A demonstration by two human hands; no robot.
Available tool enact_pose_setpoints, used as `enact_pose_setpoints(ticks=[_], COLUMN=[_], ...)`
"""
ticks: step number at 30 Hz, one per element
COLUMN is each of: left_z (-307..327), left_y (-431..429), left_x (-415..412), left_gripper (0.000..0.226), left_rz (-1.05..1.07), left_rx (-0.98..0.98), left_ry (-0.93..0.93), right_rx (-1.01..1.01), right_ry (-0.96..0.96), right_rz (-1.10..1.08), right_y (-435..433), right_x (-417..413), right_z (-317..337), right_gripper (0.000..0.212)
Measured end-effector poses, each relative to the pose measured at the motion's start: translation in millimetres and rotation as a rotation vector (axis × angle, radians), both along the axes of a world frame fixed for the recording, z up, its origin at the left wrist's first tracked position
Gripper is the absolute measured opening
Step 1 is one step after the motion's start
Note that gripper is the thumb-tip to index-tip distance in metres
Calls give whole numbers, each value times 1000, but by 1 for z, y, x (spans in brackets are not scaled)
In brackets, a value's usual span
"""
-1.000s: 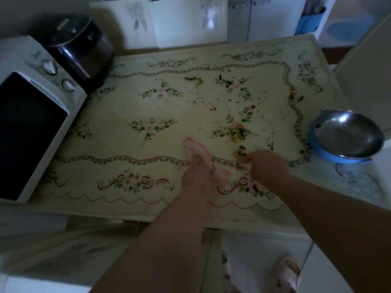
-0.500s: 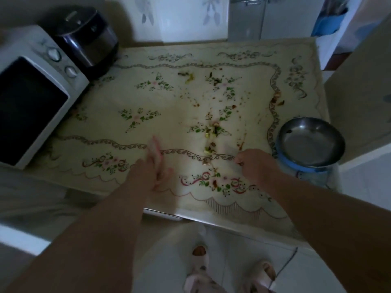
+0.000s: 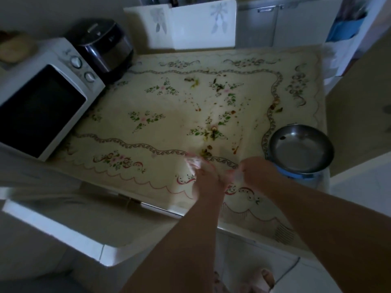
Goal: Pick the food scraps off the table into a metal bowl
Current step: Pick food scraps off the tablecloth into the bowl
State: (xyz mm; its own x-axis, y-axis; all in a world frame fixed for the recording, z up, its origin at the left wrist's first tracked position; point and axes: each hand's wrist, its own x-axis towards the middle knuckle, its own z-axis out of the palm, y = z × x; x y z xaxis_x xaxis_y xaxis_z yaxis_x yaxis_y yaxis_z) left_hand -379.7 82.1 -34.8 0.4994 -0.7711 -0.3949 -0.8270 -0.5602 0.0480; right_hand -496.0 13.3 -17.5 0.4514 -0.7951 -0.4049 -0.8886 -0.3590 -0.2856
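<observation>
The left hand [image 3: 206, 180] grips a pink-and-white cloth [image 3: 193, 163] low on the worktop [image 3: 148, 102]; the right hand [image 3: 257, 174] sits just beside it, blurred, so I cannot tell what its fingers do; food scraps [image 3: 212, 133] lie scattered beyond both hands; the metal bowl [image 3: 300, 151] stands at the right edge, near the right hand.

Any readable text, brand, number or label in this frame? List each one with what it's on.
None can be read.
microwave: faint marks beside its dials, too small and blurred to read.
rice cooker: a pale strip on top, blurred and unreadable.
tablecloth: flower and scroll print only, no words.
white panels behind the table: leaf drawings only, no words.
</observation>
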Motion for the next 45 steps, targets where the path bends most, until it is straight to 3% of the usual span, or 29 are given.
enact_pose_setpoints(ticks=[4,7,10,12,14,16,18,21,24,28,32,33,39,45], left_z=[-16,-14,4,15,22,18,6,-6,-13,-28,-45,-47,-64,-63], left_y=[-11,-4,-1,-5,-6,-3,-2,-10,-34,-82,-127,-133,-184,-236], left_x=[-5,22,64,95,117,126,134,147,178,229,257,261,291,304], left_gripper=[52,31,45,48,62,79,76,73,89,101,54,51,58,66], left_rz=[285,358,496,485,225,-2,-84,-11,57,335,535,582,406,417], left_rx=[-190,-449,-648,-489,-35,122,90,-12,-15,-92,-277,-342,-385,-427], left_ry=[240,210,190,96,-120,-184,-264,-280,-213,-60,-199,-211,-267,-324], right_rx=[-14,12,1,-24,-51,-51,-60,-85,-123,-187,-210,-213,-236,-272], right_ry=[39,25,6,-6,-25,-26,-4,28,58,-6,-108,-147,-235,-348], right_rz=[-5,-19,-32,-30,-49,-80,-116,-136,-167,-220,-211,-208,-214,-166], right_y=[0,-3,-7,-11,-15,-19,-27,-41,-57,-81,-114,-118,-147,-163], right_x=[-10,-9,0,10,19,26,35,47,61,83,113,119,149,162], right_z=[0,2,5,5,5,3,0,-7,-9,-6,-10,-11,-25,-34], right_gripper=[39,39,32,27,24,29,33,35,40,53,58,59,58,59])
